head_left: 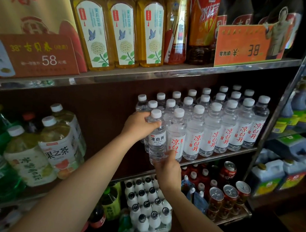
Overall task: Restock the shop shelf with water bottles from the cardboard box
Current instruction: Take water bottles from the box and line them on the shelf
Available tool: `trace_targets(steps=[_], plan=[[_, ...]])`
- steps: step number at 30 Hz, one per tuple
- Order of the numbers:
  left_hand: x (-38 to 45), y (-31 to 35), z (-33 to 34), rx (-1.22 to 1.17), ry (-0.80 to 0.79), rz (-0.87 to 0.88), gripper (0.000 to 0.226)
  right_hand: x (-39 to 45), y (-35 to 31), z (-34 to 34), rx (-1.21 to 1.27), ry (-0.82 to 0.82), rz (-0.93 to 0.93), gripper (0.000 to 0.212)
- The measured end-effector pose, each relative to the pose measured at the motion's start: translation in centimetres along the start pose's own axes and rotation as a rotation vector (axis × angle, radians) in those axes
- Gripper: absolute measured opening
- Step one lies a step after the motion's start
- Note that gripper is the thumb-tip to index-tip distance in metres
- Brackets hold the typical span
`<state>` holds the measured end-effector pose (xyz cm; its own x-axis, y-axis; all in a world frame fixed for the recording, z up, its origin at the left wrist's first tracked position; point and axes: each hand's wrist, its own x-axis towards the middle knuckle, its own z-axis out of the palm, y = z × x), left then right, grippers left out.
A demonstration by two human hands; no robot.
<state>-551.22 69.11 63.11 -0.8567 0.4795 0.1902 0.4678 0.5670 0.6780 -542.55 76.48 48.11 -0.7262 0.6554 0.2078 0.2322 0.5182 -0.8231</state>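
A person stands at a shop shelf (pixel 218 158), both hands on one clear water bottle (pixel 156 140) at the left end of the front row of matching bottles (pixel 226 129); the left hand (pixel 138 124) grasps its shoulder just under the white cap, and the right hand (pixel 167 169) cups its base from below. The bottle stands nearly upright, long axis vertical, cap up, label facing outward (black lettering, unlike its red-lettered neighbours). Full, it is probably fairly heavy; the thin ribbed plastic likely gives under a squeeze and may be slick, so shoulder and base look the firmest holds. No cardboard box is visible.
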Motion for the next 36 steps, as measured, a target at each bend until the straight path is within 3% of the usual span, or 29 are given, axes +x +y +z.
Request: trace_targets(steps=[8, 11, 18, 26, 31, 36], plan=[[-1.6, -0.9, 0.0, -0.232, -0.067, -0.087, 0.034, -1.8, 0.0, -2.0, 0.083, -0.072, 0.029, 0.026], [-2.6, -1.2, 0.0, -0.197, -0.103, -0.095, 0.053, -2.4, 0.2, -2.4, 0.074, -0.076, 0.027, 0.026], [-4.9, -2.5, 0.2, -0.256, -0.103, -0.179, 0.070, -4.1, 1.1, -3.7, 0.011, -0.108, -0.023, 0.033], [-10.3, -6.2, 1.3, -0.244, -0.106, -0.304, 0.067, -6.5, 3.0, -4.3, -0.045, -0.261, -0.055, 0.047], [-15.5, -8.7, 3.2, -0.229, -0.106, -0.427, 0.047, -9.4, 5.9, -4.2, -0.077, -0.407, -0.024, 0.054], [-23.0, -11.2, 7.1, -0.301, -0.115, -0.562, 0.051, -14.1, 9.3, -4.0, -0.132, -0.533, -0.028, 0.052]])
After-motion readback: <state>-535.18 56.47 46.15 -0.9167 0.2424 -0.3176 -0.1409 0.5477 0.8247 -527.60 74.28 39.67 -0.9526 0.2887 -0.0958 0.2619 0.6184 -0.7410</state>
